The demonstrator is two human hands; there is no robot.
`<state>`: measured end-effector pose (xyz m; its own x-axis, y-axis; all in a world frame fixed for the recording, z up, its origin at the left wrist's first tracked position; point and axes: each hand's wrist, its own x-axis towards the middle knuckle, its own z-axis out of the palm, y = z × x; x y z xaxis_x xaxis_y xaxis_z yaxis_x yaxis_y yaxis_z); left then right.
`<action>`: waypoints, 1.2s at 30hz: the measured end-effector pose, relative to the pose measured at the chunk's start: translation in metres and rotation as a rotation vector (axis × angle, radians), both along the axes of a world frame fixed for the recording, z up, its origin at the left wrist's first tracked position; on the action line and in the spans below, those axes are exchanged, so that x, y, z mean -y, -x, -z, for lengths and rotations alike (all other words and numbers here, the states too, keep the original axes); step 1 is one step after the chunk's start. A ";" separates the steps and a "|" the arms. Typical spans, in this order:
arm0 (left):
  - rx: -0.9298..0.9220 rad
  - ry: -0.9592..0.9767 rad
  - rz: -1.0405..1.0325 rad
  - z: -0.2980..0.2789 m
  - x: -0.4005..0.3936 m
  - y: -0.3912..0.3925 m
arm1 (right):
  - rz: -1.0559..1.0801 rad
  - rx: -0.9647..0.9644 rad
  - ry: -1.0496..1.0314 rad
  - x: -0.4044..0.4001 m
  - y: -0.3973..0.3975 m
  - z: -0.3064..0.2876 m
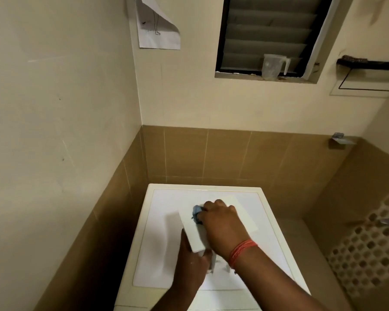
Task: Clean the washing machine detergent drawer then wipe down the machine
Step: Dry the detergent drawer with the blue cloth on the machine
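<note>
Closest to me, the person's left hand (192,263) grips the near end of the white detergent drawer (213,223), fingers curled round its edge, holding it tilted above the top of the washing machine (157,254). The right hand (220,223), with red thread (241,251) round its wrist, has its fingers closed on a small blue cloth (197,212) and presses it against the drawer's upper face. So, as I judge it, the drawer is out of the machine and the scrubbing is in progress. The first half of the job is not finished, and whether the drawer's compartments are clean I cannot tell, since they are hidden. Putting the drawer back and wiping the machine look to be left.

By count there are two hands, one drawer, one cloth and one machine. Further off, one clear measuring jug (274,66) stands on the window sill, and one curling sheet of paper (157,25) hangs on the wall.
</note>
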<state>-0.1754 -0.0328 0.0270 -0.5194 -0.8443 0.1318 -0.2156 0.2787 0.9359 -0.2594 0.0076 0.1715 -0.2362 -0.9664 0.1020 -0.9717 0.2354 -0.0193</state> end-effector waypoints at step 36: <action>-0.332 -1.072 -0.953 0.044 -0.035 0.058 | 0.553 1.244 0.184 -0.163 0.093 0.162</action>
